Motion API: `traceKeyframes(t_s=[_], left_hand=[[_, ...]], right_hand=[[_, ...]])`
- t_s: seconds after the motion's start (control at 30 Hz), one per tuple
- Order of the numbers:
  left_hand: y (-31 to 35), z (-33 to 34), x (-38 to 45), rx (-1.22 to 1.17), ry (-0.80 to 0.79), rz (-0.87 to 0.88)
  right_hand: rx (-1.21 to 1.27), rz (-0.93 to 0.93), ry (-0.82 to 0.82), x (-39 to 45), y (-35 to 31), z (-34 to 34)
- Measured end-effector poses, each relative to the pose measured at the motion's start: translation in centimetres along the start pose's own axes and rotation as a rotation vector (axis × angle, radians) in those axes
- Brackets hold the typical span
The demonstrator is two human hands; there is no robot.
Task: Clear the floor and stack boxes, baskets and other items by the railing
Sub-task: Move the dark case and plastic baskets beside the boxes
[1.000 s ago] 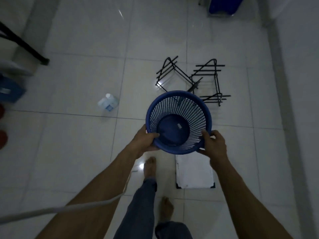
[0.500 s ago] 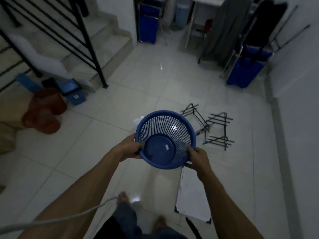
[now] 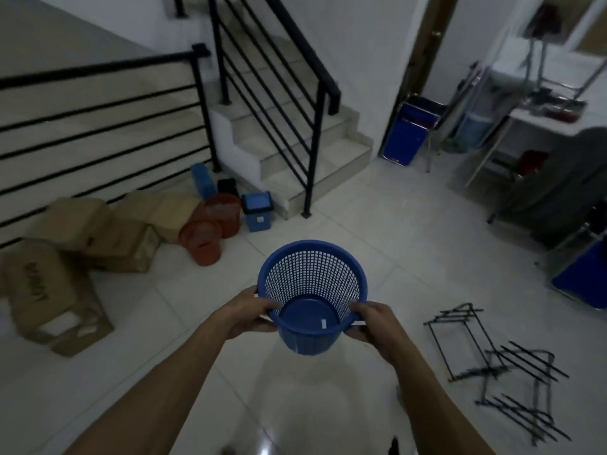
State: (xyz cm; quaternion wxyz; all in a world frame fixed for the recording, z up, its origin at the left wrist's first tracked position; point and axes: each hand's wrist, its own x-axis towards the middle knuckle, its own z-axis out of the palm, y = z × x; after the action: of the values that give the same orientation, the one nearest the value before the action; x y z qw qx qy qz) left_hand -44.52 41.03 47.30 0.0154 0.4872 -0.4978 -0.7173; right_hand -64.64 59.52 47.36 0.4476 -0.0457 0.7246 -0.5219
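Note:
I hold a blue mesh basket (image 3: 312,290) upright in front of me, above the floor. My left hand (image 3: 249,311) grips its left rim and my right hand (image 3: 371,321) grips its right rim. By the black railing (image 3: 98,103) at the left lie several brown cardboard boxes (image 3: 82,238), two red-orange baskets (image 3: 213,224) on their sides and a small blue bin (image 3: 258,211). Black wire racks (image 3: 492,366) lie on the white tiled floor to my right.
A staircase (image 3: 295,152) with a black handrail rises ahead at the centre. Blue folding chairs (image 3: 407,133) and a table with a dark cloth stand along the right wall. Open tiled floor (image 3: 377,231) lies between me and the stairs.
My view has swung up and to the left, so the railing, boxes and stairs have come into view. The basket stays in both hands; the wire racks now lie at the right.

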Motion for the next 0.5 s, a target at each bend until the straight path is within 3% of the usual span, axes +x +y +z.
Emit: traceKeyframes(t_s=[0.27, 0.5], left_hand=[[1.7, -16.5, 3.5, -0.207, 0.157, -0.017], [3.3, -24.0, 10.7, -0.371, 0.203, -0.026]], right_hand=[[-0.055, 0.005, -0.104, 5.6, -3.8, 17.9], [0.003, 0.075, -0.100, 13.4, -6.1, 26.5]])
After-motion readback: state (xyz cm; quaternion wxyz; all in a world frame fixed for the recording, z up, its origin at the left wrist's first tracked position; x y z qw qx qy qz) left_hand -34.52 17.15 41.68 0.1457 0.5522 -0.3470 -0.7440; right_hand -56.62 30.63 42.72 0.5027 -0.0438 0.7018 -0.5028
